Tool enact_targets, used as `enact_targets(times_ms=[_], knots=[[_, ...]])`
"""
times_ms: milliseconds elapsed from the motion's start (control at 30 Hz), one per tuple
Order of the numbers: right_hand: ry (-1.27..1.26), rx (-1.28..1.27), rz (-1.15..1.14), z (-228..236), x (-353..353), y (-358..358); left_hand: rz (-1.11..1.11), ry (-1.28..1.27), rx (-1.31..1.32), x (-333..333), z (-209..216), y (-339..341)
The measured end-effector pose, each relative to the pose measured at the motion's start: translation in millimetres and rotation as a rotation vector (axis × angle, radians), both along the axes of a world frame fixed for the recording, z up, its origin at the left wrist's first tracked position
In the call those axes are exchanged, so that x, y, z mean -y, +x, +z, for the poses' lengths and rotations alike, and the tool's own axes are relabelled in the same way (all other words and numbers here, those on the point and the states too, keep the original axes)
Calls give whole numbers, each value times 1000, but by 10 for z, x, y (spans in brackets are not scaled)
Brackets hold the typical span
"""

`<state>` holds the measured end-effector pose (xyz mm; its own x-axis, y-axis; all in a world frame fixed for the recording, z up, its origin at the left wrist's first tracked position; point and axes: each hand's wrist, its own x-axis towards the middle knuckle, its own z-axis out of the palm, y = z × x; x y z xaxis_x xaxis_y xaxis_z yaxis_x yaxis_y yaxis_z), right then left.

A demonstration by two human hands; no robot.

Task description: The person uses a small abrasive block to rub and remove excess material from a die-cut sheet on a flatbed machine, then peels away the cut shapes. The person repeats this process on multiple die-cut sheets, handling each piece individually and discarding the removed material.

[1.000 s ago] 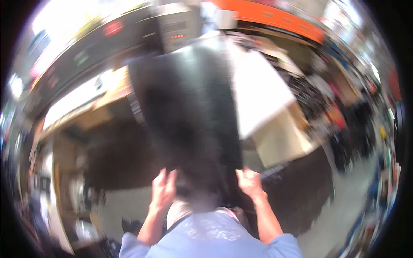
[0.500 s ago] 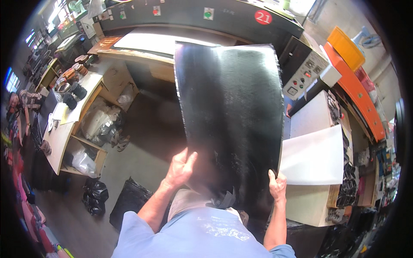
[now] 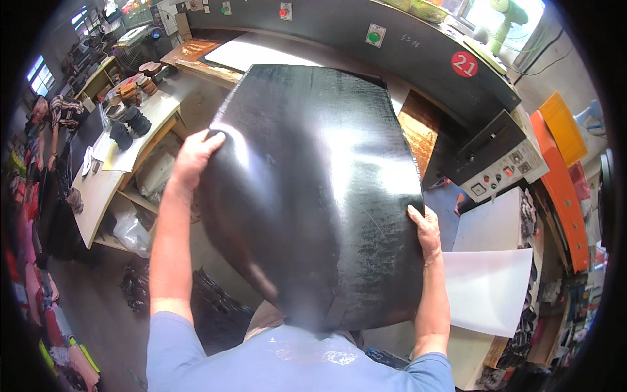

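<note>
In the head view, your two hands are apart, each pinching one big black sheet [image 3: 313, 196]: your left hand [image 3: 194, 157] has its left edge, and your right hand [image 3: 426, 230] has its right edge, lower down. The sheet is in front of your body, bent, with its far end by the long dark machine [image 3: 431, 72]. I can't tell if that end touches. The machine has one red round sticker [image 3: 464, 64] with white print, some faint pale writing [image 3: 410, 40], and three round buttons you can see: one red button [image 3: 285, 11] between two green buttons [image 3: 374, 36]. One control box [image 3: 509, 163] sits on the right, its labels too small to read. Below it is one white sheet [image 3: 490, 291]. On the left table [image 3: 98, 196] stand two black rolls [image 3: 137, 122]. Your blue shirt [image 3: 261, 369] has blurry white marks. One other person [image 3: 62, 117] is far left.
</note>
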<state>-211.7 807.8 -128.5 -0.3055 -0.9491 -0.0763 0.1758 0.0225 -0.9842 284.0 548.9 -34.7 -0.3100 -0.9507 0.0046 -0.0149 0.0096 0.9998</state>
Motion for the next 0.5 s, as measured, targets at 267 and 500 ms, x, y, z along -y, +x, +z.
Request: enact_targets(times_ms=[267, 500], knots=[[-127, -153, -73, -87, 839, 509, -75, -4, 128, 1277, 176, 92], [-92, -157, -189, -131, 1478, 374, -24, 43, 147, 2077, 10, 79]])
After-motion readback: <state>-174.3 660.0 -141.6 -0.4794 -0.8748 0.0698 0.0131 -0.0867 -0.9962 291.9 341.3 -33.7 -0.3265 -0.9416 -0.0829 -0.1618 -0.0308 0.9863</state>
